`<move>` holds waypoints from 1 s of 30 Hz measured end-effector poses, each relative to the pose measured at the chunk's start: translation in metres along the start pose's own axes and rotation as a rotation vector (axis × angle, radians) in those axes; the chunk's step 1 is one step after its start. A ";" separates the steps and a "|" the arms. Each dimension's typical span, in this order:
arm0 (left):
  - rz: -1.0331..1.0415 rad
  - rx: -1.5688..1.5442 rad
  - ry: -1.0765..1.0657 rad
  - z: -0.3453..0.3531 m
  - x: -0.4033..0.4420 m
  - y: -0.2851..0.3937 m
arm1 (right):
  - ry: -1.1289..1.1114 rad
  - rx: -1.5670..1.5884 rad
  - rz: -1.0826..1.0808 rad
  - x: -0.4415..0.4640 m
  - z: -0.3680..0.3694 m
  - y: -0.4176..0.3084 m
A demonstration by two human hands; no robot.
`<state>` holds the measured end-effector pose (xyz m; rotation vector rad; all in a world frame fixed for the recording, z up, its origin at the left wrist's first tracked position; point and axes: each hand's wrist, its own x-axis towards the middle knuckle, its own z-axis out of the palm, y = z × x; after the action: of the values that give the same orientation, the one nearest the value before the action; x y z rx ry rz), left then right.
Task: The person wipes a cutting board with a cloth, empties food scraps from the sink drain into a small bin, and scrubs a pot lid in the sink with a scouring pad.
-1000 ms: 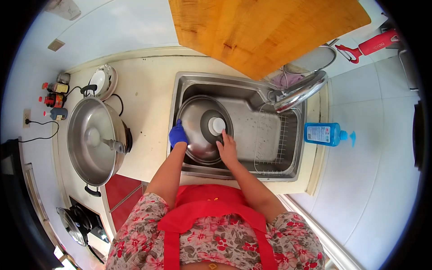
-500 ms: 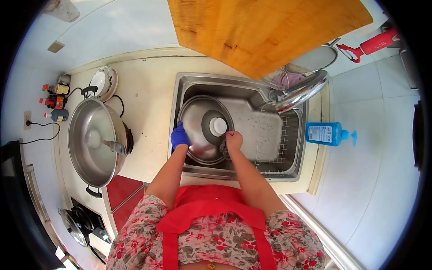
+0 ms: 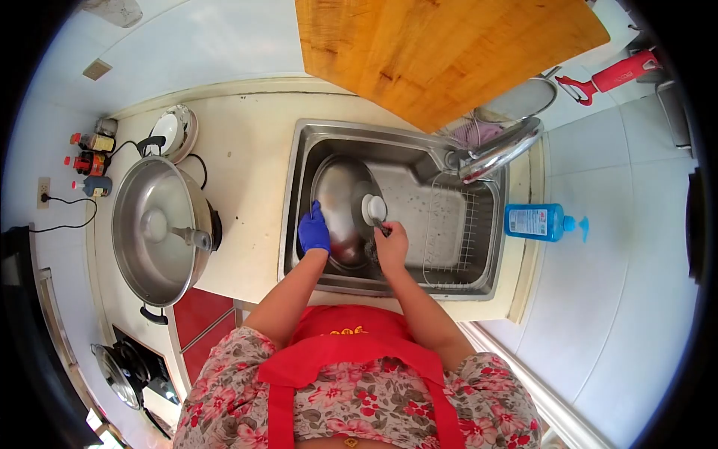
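Note:
A domed steel pot lid with a white knob stands tilted inside the steel sink. My left hand, in a blue glove, grips the lid's left rim with the thumb stretched up along it. My bare right hand is closed on a dark steel wool scourer, partly hidden by the fingers, against the lid's right side just below the knob.
A wire rack lies in the sink's right part, under the faucet. A blue soap bottle is at the right. A large steel pan sits left. A wooden board overhangs the back.
The lid has tipped up on its left side and shifted slightly right. My left hand has moved right with its rim. My right hand has turned and now sits a little lower.

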<state>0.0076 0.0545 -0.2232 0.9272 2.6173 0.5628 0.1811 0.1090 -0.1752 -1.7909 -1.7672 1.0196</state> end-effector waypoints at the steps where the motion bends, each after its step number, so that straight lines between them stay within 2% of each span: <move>1: -0.012 0.009 -0.039 -0.002 -0.002 0.002 | -0.009 -0.034 -0.112 0.004 -0.003 -0.005; 2: -0.023 0.018 -0.077 -0.004 -0.003 0.004 | -0.003 -0.035 -0.113 0.009 -0.002 -0.011; 4: -0.032 0.051 -0.116 -0.013 -0.009 0.016 | 0.037 -0.170 -0.306 0.015 0.005 -0.023; 5: -0.038 0.070 -0.133 -0.016 -0.009 0.018 | 0.038 -0.167 -0.307 0.015 0.010 -0.021; 7: -0.095 0.065 -0.144 -0.018 -0.007 0.021 | -0.045 -0.461 -0.416 0.018 0.023 -0.018; 10: -0.419 -0.144 -0.203 -0.024 -0.003 0.027 | -0.064 -0.516 -0.501 0.014 0.027 -0.010; 12: -0.270 -0.134 -0.112 -0.020 -0.005 0.016 | -0.052 -0.453 -0.517 0.008 0.026 -0.006; 13: -0.463 -0.311 -0.074 -0.021 -0.004 0.018 | -0.039 -0.387 -0.532 0.005 0.028 -0.004; 17: -0.406 -0.265 0.001 -0.003 -0.002 -0.005 | -0.056 -0.374 -0.512 0.001 0.029 0.006; 20: -0.501 -0.241 -0.078 -0.014 0.005 0.002 | -0.051 -0.339 -0.511 0.003 0.028 0.014; 22: -0.399 -0.122 -0.141 -0.013 0.004 -0.007 | -0.049 -0.289 -0.480 0.001 0.028 0.019; 24: -0.422 -0.226 -0.105 0.012 0.012 -0.030 | -0.041 -0.253 -0.457 0.002 0.029 0.022; 26: -0.297 -0.074 -0.058 0.003 0.007 -0.023 | -0.027 -0.221 -0.434 0.006 0.028 0.041; 28: -0.312 -0.051 -0.106 -0.005 0.012 -0.017 | -0.052 -0.240 -0.249 0.016 0.030 0.067; 30: -0.345 -0.027 -0.154 -0.006 0.018 -0.016 | -0.100 -0.210 -0.204 0.028 0.033 0.071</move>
<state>-0.0168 0.0537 -0.2283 0.4721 2.5413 0.4177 0.2017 0.1224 -0.2549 -1.6579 -2.1375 0.8823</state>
